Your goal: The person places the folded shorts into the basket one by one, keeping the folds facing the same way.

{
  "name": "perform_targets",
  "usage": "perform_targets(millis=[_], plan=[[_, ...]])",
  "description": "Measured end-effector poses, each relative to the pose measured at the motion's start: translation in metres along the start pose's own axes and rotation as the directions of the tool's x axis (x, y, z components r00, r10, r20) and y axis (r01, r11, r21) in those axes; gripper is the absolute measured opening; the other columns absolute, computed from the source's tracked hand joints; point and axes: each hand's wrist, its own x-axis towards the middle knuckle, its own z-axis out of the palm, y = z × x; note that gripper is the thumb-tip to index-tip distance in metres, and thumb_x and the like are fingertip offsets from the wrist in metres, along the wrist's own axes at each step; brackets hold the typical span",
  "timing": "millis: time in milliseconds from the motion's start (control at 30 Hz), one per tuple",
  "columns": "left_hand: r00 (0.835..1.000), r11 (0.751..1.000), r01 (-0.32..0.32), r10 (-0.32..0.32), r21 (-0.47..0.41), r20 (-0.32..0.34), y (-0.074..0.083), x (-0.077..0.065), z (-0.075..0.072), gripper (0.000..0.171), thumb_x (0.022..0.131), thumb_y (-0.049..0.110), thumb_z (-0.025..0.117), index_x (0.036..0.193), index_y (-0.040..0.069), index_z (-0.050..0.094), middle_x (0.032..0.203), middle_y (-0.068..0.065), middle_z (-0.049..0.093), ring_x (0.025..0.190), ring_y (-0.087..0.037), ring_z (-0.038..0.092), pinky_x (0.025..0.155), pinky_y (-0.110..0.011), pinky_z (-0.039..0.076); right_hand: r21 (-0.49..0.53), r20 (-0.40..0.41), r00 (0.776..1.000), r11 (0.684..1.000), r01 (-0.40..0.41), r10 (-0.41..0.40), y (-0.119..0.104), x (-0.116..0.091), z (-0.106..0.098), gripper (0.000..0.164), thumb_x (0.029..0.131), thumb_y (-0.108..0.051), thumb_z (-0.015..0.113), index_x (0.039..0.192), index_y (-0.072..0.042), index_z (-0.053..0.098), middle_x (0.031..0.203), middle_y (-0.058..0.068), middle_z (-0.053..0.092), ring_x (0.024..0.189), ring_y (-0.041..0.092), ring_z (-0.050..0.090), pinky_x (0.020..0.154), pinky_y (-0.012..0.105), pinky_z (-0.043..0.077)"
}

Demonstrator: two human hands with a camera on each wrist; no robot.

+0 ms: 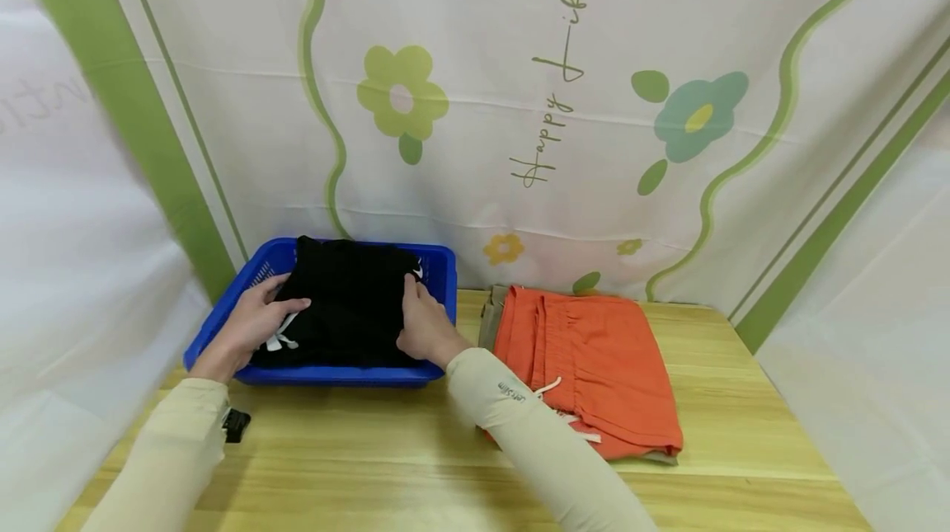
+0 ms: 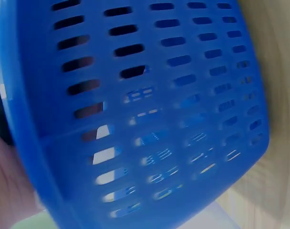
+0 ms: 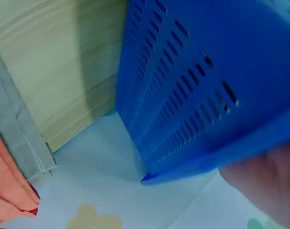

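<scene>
- So the blue basket [image 1: 334, 375] was hard shiny plastic, kind of a rounded rectangle, with rows of slots through the walls and a thick smooth rim.
- The black clothes [image 1: 349, 301] were soft matte fabric, folded into a flat squarish bundle, with a white drawstring [image 1: 280, 339] on the left and a little white mark by the right edge.
- The orange shorts [image 1: 601, 367] had a gathered, puckered waistband and pale cords, folded flat. Khaki clothes [image 1: 490, 322] lay right underneath, poking out at the left and bottom.
- All of it was on a pale wood-grain counter [image 1: 356, 466], basket left, orange pile just right of it.
- A white curtain [image 1: 475, 144] hung behind, with flowers, wavy green lines and "Happy Life" printed sideways.
- In the way: the right sleeve [image 1: 542, 441] covered the lower left corner of the orange pile, and the basket wall blocked most of both wrist views.
- The black clothes sat in the basket, covering most of its opening.
- The left hand [image 1: 256, 317] pinched their left edge, thumb on top.
- The right hand [image 1: 426, 326] touched their right side, but its fingertips were mostly hidden, so I couldn't tell if it was gripping.
</scene>
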Motion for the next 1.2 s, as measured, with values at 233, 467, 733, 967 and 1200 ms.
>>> perform_targets(millis=[233, 467, 733, 967, 1200], plan=[[0.999, 1.0, -0.013, 0.013, 0.014, -0.035, -0.007, 0.001, 0.006, 0.079, 0.106, 0.033, 0.054, 0.163, 0.002, 0.008, 0.165, -0.028, -0.002, 0.149, -0.051, 0.003, 0.112, -0.07, 0.021, -0.07, 0.011, 0.999, 0.997, -0.035, 0.036, -0.004, 0.003, 0.012, 0.099, 0.09, -0.006, 0.074, 0.164, -0.007, 0.008, 0.165, 0.02, 0.021, 0.146, 0.037, 0.034, 0.113, 0.046, 0.038], [0.998, 0.999, -0.009, 0.011, 0.043, -0.058, -0.01, 0.001, 0.008, 0.077, 0.105, 0.026, 0.054, 0.162, -0.001, 0.01, 0.164, -0.031, 0.003, 0.148, -0.052, 0.008, 0.111, -0.069, 0.024, -0.035, 0.036, 0.997, 0.998, -0.06, 0.062, -0.005, 0.007, 0.018, 0.097, 0.092, -0.006, 0.072, 0.164, -0.01, 0.007, 0.166, 0.017, 0.02, 0.145, 0.037, 0.035, 0.111, 0.047, 0.041], [0.996, 0.992, -0.001, 0.012, 0.126, -0.09, -0.013, 0.002, 0.009, 0.074, 0.104, 0.025, 0.054, 0.16, -0.005, 0.016, 0.162, -0.035, 0.011, 0.145, -0.056, 0.016, 0.108, -0.069, 0.031, -0.038, 0.039, 0.995, 0.995, -0.095, 0.097, -0.007, 0.011, 0.024, 0.098, 0.092, -0.009, 0.074, 0.165, -0.012, 0.009, 0.166, 0.015, 0.022, 0.146, 0.036, 0.035, 0.109, 0.048, 0.042], [0.996, 0.981, 0.052, -0.037, 0.186, -0.085, -0.018, 0.003, 0.009, 0.074, 0.103, 0.024, 0.055, 0.158, -0.01, 0.018, 0.158, -0.039, 0.015, 0.14, -0.059, 0.022, 0.106, -0.068, 0.034, -0.094, 0.071, 0.993, 0.992, -0.085, 0.092, -0.007, 0.011, 0.03, 0.096, 0.092, -0.013, 0.074, 0.164, -0.007, 0.01, 0.164, 0.018, 0.025, 0.144, 0.037, 0.038, 0.111, 0.046, 0.041], [0.993, 0.971, 0.08, -0.057, 0.227, -0.106, -0.019, 0.002, 0.009, 0.072, 0.102, 0.023, 0.056, 0.156, -0.01, 0.022, 0.156, -0.04, 0.019, 0.136, -0.06, 0.029, 0.1, -0.066, 0.04, -0.151, 0.106, 0.989, 0.984, -0.09, 0.107, -0.005, 0.012, 0.036, 0.092, 0.093, -0.02, 0.072, 0.162, 0.0, 0.014, 0.161, 0.026, 0.026, 0.139, 0.041, 0.044, 0.109, 0.045, 0.043]])
